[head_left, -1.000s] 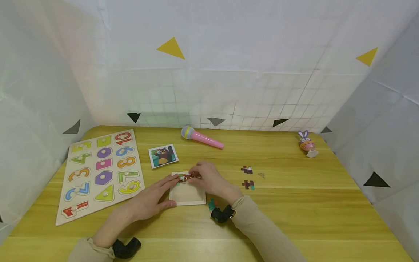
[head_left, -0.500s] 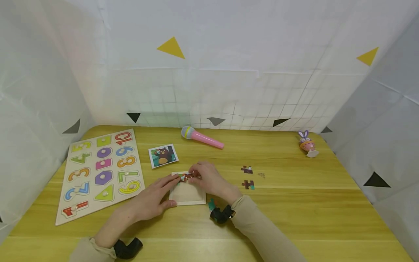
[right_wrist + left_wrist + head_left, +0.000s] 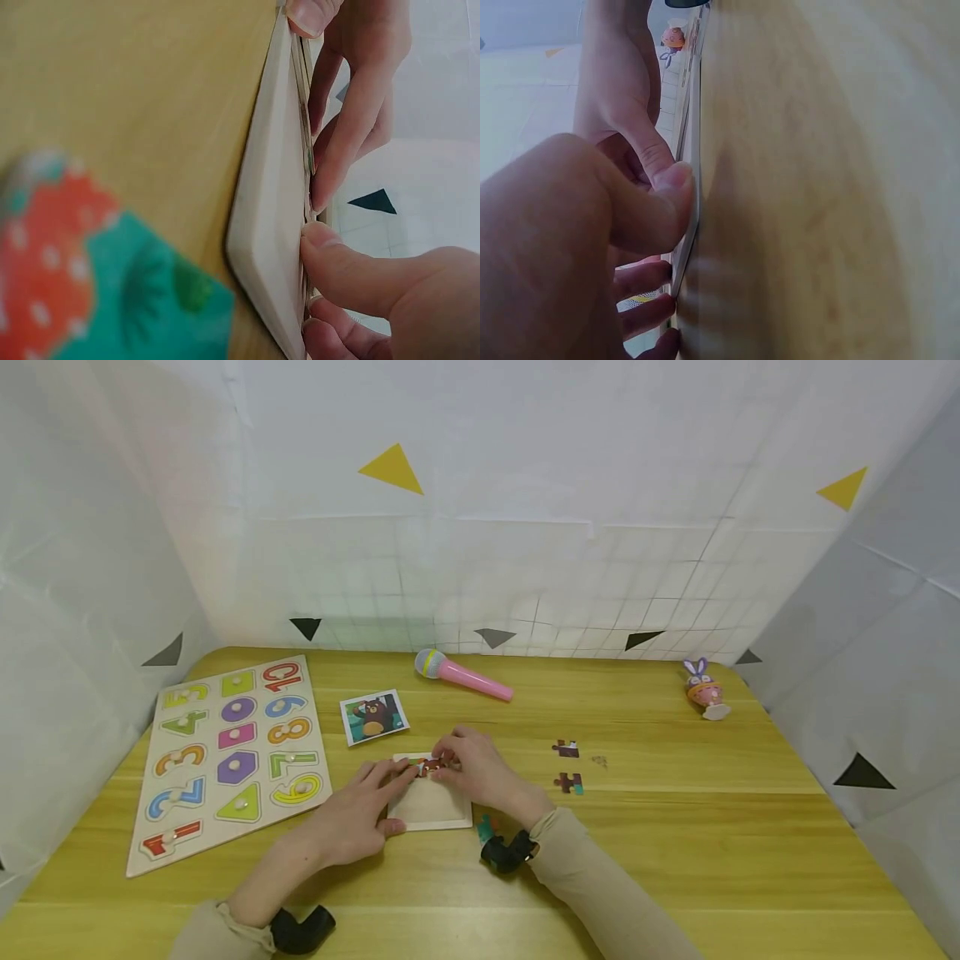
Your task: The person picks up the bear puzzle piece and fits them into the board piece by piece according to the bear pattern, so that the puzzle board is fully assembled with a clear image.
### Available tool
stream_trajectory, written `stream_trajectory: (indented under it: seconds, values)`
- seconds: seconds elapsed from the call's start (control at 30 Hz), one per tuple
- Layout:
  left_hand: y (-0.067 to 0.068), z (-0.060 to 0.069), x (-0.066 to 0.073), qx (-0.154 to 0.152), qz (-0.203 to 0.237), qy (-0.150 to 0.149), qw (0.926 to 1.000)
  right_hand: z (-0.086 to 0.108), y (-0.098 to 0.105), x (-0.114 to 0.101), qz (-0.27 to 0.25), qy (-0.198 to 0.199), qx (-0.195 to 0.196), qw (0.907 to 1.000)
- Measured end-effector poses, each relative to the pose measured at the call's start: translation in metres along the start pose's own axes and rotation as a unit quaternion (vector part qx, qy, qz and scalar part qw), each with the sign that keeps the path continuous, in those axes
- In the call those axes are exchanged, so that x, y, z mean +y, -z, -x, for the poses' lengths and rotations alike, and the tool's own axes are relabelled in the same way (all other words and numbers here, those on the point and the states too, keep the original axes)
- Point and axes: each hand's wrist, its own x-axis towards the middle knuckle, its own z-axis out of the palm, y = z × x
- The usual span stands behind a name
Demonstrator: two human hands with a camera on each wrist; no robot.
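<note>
A small wooden puzzle tray (image 3: 431, 810) lies at the middle of the table, with colourful jigsaw pieces (image 3: 431, 767) along its far side. My right hand (image 3: 480, 772) pinches a piece at the far right of the tray between thumb and fingers, partly hidden by the hand. From the left, my left hand (image 3: 348, 818) reaches over the tray; its extended fingers touch the pieces and its thumb rests on the near left edge. In the right wrist view, a green and red puzzle piece (image 3: 161, 289) lies beside the tray (image 3: 270, 202).
Two loose jigsaw pieces, one farther (image 3: 566, 749) and one nearer (image 3: 570, 783), lie to the right. A bear picture card (image 3: 375, 717) and a pink toy microphone (image 3: 472, 679) lie beyond the tray. A number board (image 3: 225, 760) fills the left side; a rabbit toy (image 3: 705, 691) stands far right.
My left hand has shifted slightly to the right, its fingertips sliding along the pieces at the tray's far side. My right hand stays almost still.
</note>
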Motion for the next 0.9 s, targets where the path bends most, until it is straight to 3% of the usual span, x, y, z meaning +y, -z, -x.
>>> stream_trajectory:
  seconds: [0.4, 0.63, 0.9]
  values:
    - [0.0022, -0.0017, 0.0046, 0.000, -0.006, -0.011, 0.9999, -0.0003, 0.0049, -0.0033, -0.025, -0.032, -0.015, 0.9991]
    - [0.0030, -0.0064, 0.0085, -0.020, 0.014, 0.006, 0.9997, -0.0012, 0.0051, -0.0038, -0.028, -0.043, -0.021, 0.9984]
    - [0.0042, -0.0087, 0.0086, -0.023, -0.013, -0.018, 0.9995, -0.0011, 0.0050, -0.0020, -0.029, -0.033, -0.019, 0.9989]
